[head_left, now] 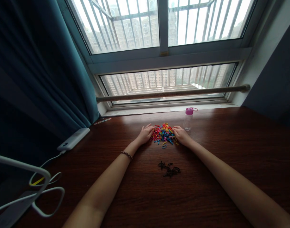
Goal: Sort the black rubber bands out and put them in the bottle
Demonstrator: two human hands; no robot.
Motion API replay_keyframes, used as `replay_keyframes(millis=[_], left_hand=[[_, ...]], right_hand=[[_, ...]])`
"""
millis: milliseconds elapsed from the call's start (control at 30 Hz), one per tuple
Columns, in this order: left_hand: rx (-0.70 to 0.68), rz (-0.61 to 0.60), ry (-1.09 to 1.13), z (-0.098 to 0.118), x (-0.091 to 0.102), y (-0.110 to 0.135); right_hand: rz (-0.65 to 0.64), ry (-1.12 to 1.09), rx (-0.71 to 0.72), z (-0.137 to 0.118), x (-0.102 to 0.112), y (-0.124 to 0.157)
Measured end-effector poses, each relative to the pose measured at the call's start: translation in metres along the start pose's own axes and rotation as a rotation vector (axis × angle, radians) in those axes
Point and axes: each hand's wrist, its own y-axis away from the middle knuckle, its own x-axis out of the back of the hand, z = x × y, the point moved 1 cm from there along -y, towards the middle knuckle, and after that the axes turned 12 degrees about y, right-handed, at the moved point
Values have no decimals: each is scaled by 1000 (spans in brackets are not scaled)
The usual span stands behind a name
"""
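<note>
A heap of small coloured hair ties [164, 133] in red, yellow, blue and pink lies on the brown table. At its left edge rests my left hand [146, 133], fingers stretched out and touching the ties. My right hand [181, 134] lies against the opposite edge, with its fingers extended onto the heap. Neither hand visibly grips a tie, though some fingertips are lost among the colours. Closer to me, between my forearms, is a smaller loose group of black hair ties [170, 170]. One blue tie sits slightly apart at the heap's near side.
A clear bottle [188, 120] with a pink lid stands just beyond my right hand. On the left are a white power strip [73, 139], looping white cables [48, 190] and a blue curtain [71, 63]. A barred window backs the wooden table [140, 196].
</note>
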Motion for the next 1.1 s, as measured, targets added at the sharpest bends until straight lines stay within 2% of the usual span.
replay_keyframes(millis=[133,267,367,500,667,867,1000,1067,1100], left_hand=[[5,-50,-53,2,-1,1],[0,-16,-75,1,0,1],[-2,32,-76,1,0,2],[-14,4,-78,4,0,3],[-35,-21,-66,9,1,6],[-85,18,-109,10,2,7],[-133,56,-127,9,4,6],[-148,73,-112,9,5,6],[-152,81,-100,9,5,6]], right_hand=[[80,-42,-47,1,3,-1],[129,-38,-73,6,2,-3],[69,10,-32,7,-3,-3],[-11,57,37,4,-6,-5],[-15,-15,4,3,-4,-6],[117,-193,-39,5,-1,-6],[230,-351,-70,-4,15,-4],[234,-462,-137,-11,26,-2],[190,-529,-163,-14,32,-1]])
